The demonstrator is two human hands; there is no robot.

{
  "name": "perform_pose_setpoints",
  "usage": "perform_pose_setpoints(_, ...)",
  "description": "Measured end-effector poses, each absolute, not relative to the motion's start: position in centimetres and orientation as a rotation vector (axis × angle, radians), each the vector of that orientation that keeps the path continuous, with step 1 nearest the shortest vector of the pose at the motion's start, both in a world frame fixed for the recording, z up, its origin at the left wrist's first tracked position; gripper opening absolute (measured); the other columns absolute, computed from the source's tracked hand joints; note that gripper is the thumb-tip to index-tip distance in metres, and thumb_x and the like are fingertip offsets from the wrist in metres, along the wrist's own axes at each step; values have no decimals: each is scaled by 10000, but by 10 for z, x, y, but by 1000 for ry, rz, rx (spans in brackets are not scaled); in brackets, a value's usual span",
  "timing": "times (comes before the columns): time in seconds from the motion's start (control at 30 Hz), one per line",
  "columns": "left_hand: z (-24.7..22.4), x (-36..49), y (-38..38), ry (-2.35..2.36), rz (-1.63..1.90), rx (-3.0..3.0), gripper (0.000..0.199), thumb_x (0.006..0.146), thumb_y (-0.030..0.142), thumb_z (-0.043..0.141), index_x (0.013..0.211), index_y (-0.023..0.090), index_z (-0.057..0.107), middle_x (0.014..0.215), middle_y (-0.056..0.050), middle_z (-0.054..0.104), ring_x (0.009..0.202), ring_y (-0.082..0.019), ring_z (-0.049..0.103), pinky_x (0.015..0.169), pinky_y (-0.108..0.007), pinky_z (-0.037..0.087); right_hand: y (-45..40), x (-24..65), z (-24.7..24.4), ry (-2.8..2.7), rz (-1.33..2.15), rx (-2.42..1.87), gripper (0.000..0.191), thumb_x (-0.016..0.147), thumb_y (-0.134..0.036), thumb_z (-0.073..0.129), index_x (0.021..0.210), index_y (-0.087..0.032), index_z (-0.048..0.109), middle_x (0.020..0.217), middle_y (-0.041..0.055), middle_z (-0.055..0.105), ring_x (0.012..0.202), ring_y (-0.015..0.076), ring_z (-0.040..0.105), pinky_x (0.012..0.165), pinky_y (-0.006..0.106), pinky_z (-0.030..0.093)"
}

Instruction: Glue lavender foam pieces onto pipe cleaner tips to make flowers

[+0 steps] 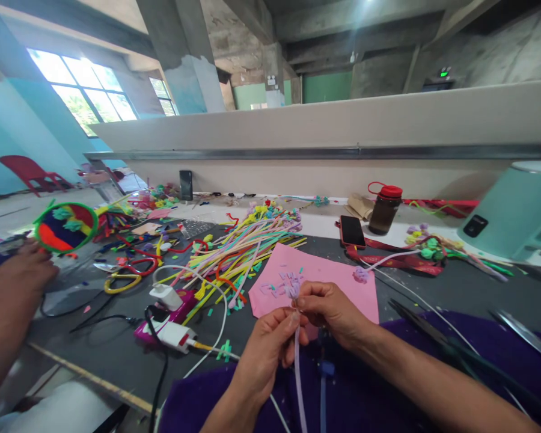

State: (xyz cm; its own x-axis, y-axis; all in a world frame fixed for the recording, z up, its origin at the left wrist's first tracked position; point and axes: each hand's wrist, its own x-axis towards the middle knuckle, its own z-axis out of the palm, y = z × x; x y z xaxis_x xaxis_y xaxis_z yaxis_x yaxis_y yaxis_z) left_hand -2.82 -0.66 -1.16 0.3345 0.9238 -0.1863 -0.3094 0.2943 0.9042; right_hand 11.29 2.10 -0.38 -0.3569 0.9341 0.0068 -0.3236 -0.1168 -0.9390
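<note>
My left hand [274, 337] pinches the top of a long lilac stem [299, 385] that hangs down toward my lap. My right hand [324, 307] is closed at the same spot, its fingertips on the small lilac tuft at the stem's head. Both hands touch there, over the near part of a pink sheet [342, 279]. Small lilac cut pieces [275, 287] lie on the sheet just beyond my fingers. A finished-looking lilac flower [361, 275] with a pale stem rests at the sheet's right side.
Many coloured stems [234, 258] are piled left of the sheet. A power strip [175, 319] with cables lies nearer. Scissors [419, 322] lie at right, below a phone [351, 231] and bottle [385, 210]. Another person's hand [22, 270] is at far left, by a green-rimmed round item [67, 227].
</note>
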Motion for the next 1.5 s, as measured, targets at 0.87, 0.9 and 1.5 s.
perform_pose_setpoints(0.87,-8,-31,-7,837,1022,835,194,758,304,596,730,126,668,503,7,594,295,-4,341,312,-144,182,16,113,4,-1309,1547,-868,263,778,-392,570,724,-142,628,507,-43,465,446,75,387,428,199,252)
perform_pose_setpoints(0.9,-9,-32,-7,828,1000,829,196,761,301,593,725,124,667,498,5,597,291,-3,340,309,-144,178,15,113,4,-1297,1556,-870,255,772,-382,580,713,-138,627,495,-47,451,438,71,371,422,197,241)
perform_pose_setpoints(1.5,-9,-31,-9,951,937,1119,261,765,349,570,660,115,615,462,21,537,316,-32,361,337,-166,200,15,110,4,-1327,1505,-851,182,710,-261,632,592,-140,563,536,-36,517,501,89,447,510,215,326)
